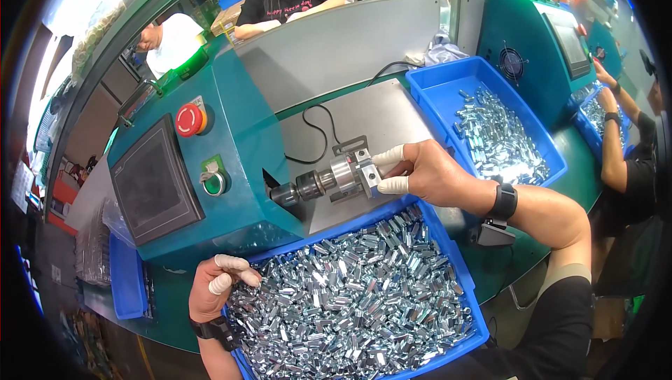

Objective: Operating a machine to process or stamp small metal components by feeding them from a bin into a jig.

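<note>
My right hand (pixel 437 173) reaches to the open end of a metal clamping fixture (pixel 353 173) on the machine's spindle (pixel 301 187). White finger cots cover its thumb and forefinger. The bent fingertips meet the fixture's end block, and whatever they pinch is hidden. At the upper left rim of a blue bin (pixel 476 341), my left hand (pixel 217 285) has its fingers curled together, also in white cots. What it holds, if anything, does not show. Heaped in that bin are many shiny hexagonal metal spacers (pixel 350 296), right beside the left fingertips.
The teal machine (pixel 241 128) carries a dark screen (pixel 155 180), a red stop button (pixel 190 120) and a green button (pixel 213 183). A second blue bin (pixel 434 82) with metal pieces stands at the right. Co-workers sit beyond the grey partition (pixel 350 51) and at far right.
</note>
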`<state>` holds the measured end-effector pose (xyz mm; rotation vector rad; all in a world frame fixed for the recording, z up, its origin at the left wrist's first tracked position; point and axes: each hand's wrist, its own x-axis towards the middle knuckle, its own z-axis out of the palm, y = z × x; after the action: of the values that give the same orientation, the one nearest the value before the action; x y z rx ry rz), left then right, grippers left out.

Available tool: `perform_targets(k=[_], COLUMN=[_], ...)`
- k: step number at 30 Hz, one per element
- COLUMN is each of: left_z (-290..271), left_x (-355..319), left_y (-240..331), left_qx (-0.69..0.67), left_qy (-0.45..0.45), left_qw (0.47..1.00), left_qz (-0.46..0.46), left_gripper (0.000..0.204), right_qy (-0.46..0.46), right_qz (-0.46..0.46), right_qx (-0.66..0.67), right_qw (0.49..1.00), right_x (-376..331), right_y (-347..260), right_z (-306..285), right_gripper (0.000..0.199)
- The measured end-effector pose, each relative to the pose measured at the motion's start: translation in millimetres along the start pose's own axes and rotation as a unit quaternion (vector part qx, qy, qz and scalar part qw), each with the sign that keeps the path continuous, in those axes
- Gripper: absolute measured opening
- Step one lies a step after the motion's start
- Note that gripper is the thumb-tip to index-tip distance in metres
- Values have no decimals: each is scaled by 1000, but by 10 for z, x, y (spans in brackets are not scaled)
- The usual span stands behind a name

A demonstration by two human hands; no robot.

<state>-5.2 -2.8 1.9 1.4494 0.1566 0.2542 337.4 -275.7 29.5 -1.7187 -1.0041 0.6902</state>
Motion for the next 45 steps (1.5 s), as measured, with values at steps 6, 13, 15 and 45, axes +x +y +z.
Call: perform_targets(k=[6, 13, 15, 45], left_z=[20, 44, 45, 23], left_x=[13, 22, 19, 8], left_y=[-12, -13, -9, -22], left_qx=[7, 17, 20, 22], left_qy=[1, 14, 18, 9], left_qw=[1000, 1000, 1000, 1000], left_qz=[5, 11, 9, 14], left_gripper=[43, 43, 44, 46], right_qy=[6, 5, -1, -45], right_qz=[-13, -35, -37, -42], right_qx=[32, 46, 20, 30], right_qw=[999, 998, 999, 998], right_x=[7, 22, 25, 86], right_y=[111, 159, 155, 201], right_z=[26, 33, 30, 16], right_gripper=[45, 44, 43, 44])
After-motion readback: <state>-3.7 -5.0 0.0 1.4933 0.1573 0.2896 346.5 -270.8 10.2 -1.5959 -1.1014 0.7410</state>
